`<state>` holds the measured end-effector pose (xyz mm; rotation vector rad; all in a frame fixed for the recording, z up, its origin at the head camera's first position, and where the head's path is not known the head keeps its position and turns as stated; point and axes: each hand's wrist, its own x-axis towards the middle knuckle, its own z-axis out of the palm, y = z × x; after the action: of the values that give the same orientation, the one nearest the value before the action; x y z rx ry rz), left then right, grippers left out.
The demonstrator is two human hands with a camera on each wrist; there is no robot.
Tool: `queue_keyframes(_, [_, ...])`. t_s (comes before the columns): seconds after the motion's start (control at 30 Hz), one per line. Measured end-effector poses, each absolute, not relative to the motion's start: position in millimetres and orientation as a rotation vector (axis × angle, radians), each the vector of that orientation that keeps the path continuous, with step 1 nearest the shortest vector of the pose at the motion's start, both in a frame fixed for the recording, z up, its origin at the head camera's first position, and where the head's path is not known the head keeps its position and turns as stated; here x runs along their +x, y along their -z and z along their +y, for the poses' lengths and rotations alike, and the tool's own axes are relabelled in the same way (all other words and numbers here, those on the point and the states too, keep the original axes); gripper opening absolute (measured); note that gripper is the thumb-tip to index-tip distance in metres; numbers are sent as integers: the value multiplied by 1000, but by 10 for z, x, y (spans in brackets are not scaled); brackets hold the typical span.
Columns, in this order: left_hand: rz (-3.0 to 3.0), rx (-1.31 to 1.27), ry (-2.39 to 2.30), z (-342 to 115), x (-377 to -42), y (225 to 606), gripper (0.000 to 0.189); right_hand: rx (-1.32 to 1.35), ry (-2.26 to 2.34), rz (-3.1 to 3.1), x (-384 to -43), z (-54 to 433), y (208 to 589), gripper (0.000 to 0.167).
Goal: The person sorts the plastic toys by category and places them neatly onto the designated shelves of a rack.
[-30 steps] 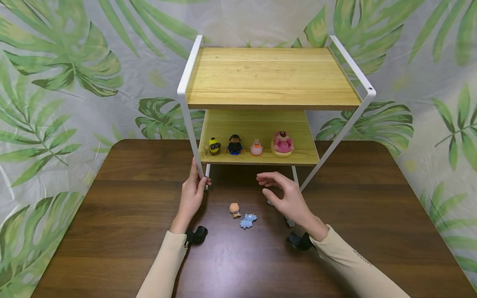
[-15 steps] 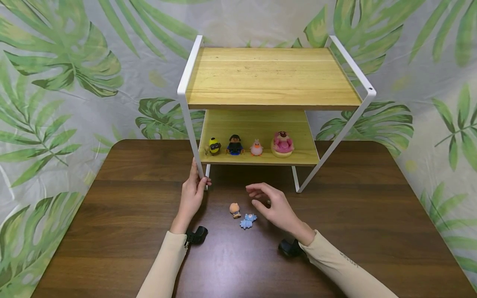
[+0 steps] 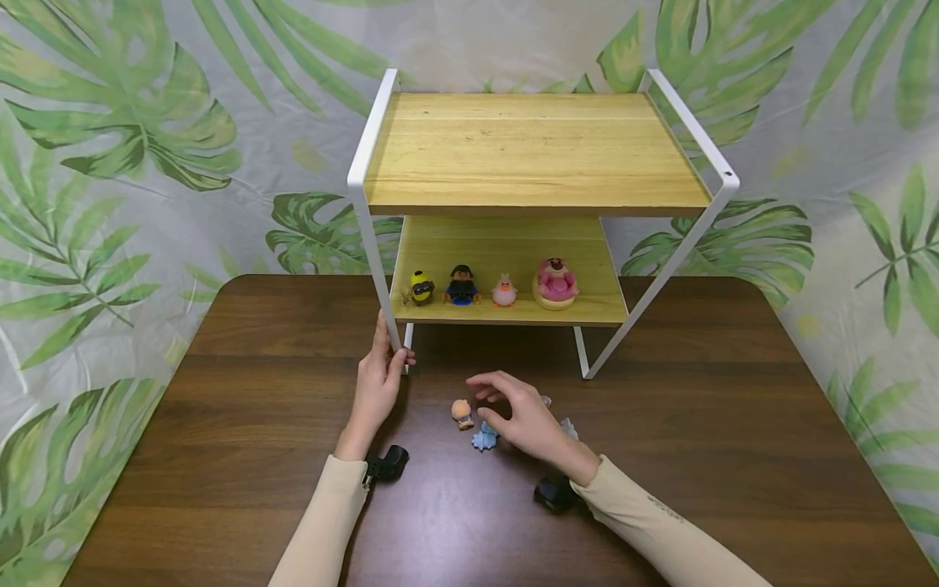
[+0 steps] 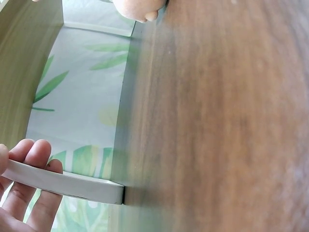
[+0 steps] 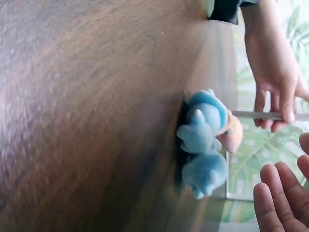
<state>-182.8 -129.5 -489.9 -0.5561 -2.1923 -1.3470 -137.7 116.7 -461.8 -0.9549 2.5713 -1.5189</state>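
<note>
My left hand [image 3: 376, 390] holds the lower front left leg of a white-framed shelf [image 4: 72, 185], its fingers curled round the metal in the left wrist view. My right hand [image 3: 524, 416] hovers over the table with gently bent, parted fingers and nothing between them. Just left of its fingertips stands a small figurine with a peach-coloured head [image 3: 460, 409]. A fuzzy light-blue figurine [image 3: 484, 438] lies under the thumb side, partly covered by the hand; the right wrist view shows its blue lobes [image 5: 205, 173] close up. Pale grey-blue pieces [image 3: 569, 428] peek out behind the right hand, mostly hidden.
On the middle wooden board [image 3: 513, 236] stand a yellow figure [image 3: 421, 289], a dark-clothed figure [image 3: 462, 287], a pale pink duck [image 3: 504, 291] and a pink bear on a ring [image 3: 556, 284]. The upper board [image 3: 528, 151] overhangs it. Everything rests on a dark wooden table [image 3: 242, 440].
My right hand has moved left and toward me, from beneath the shelf's front to over the blue figurine. Pale pieces show again behind it. My left hand has stayed at the leg.
</note>
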Motion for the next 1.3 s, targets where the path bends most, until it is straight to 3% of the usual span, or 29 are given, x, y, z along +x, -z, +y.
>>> queue_keyframes(0.2, [-2165,-565,1357,-1272,-1808,4856,99,-937,1429,2571,-1376,1105,4659,39])
queue_keyframes(0.57, [-2199,-551,1347,-1296,-1823,4894,91,-859,1346,2594,-1401,998,4744,40])
queue_keyframes(1.03, [-2169,-560,1347,-1263,-1839,4909,103,-838,1254,2652,-1399,912,4795,34])
queue_keyframes(1.3, [-2178,-551,1353,-1288,-1833,4908,96,-863,1144,2709,-1397,884,4780,31])
